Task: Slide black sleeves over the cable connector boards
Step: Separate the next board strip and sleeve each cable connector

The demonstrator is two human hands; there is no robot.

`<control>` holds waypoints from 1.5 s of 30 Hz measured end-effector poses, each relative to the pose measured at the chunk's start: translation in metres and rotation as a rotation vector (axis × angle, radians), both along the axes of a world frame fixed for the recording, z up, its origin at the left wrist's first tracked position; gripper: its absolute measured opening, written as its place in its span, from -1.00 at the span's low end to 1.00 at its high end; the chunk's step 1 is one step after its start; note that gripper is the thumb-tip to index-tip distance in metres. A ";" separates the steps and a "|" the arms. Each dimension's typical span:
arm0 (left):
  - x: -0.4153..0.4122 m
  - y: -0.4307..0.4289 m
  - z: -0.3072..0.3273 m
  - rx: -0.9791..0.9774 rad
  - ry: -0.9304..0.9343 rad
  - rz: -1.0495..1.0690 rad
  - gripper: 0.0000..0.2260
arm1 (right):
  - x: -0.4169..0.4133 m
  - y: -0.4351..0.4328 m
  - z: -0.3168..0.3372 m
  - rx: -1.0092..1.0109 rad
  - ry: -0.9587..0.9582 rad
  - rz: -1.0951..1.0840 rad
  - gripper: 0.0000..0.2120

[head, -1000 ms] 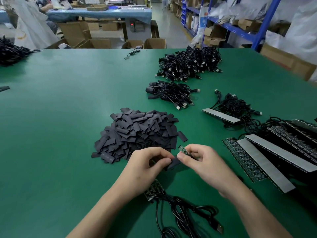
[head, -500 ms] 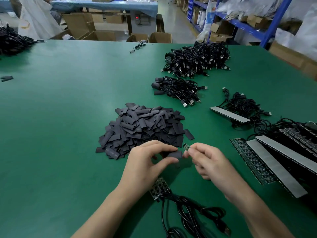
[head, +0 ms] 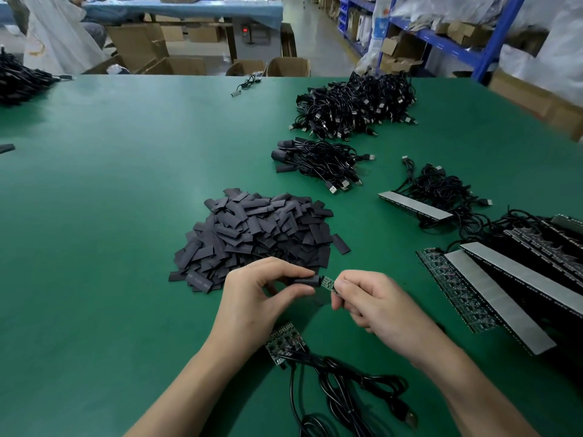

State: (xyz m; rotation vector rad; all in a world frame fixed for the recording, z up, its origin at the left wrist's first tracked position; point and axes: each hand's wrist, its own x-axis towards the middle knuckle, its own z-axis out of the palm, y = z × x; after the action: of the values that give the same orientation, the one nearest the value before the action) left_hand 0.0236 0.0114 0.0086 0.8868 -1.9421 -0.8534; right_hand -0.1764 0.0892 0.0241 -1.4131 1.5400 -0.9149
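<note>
My left hand [head: 262, 298] pinches a black sleeve [head: 307, 280] between thumb and fingers, just above the green table [head: 110, 216]. My right hand [head: 375, 304] pinches a small green connector board [head: 328, 282] whose free end sits at the sleeve's mouth. Behind my hands lies a big pile of loose black sleeves [head: 258, 234]. Under my left wrist a cluster of bare connector boards [head: 284, 342] rests on the table, with black cables [head: 340, 392] running toward me.
Rows of boards under grey strips [head: 504, 294] lie at the right. A sleeved cable bundle [head: 315, 159] and a larger cable heap [head: 356, 102] sit further back. Cardboard boxes and blue shelving [head: 441, 39] stand beyond the table; another person's white garment [head: 60, 36] shows far left.
Both hands have risen slightly off the table. The board, earlier beside the sleeve, now points straight at its open end; the sleeve is rounded open between my left fingers.
</note>
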 end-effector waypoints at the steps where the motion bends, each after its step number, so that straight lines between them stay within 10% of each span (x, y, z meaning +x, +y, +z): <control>1: 0.000 0.000 -0.001 -0.001 -0.003 0.001 -0.85 | 0.000 0.000 0.000 -0.003 0.008 0.001 -0.62; 45: 0.001 0.007 0.003 -0.163 -0.260 -0.091 -0.81 | -0.002 0.003 0.004 0.057 0.107 0.070 -0.68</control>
State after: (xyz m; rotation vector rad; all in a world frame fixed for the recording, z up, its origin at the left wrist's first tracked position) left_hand 0.0247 0.0189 0.0113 0.8504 -2.2572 -0.6444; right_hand -0.1787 0.0924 0.0280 -1.4863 1.5722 -0.7589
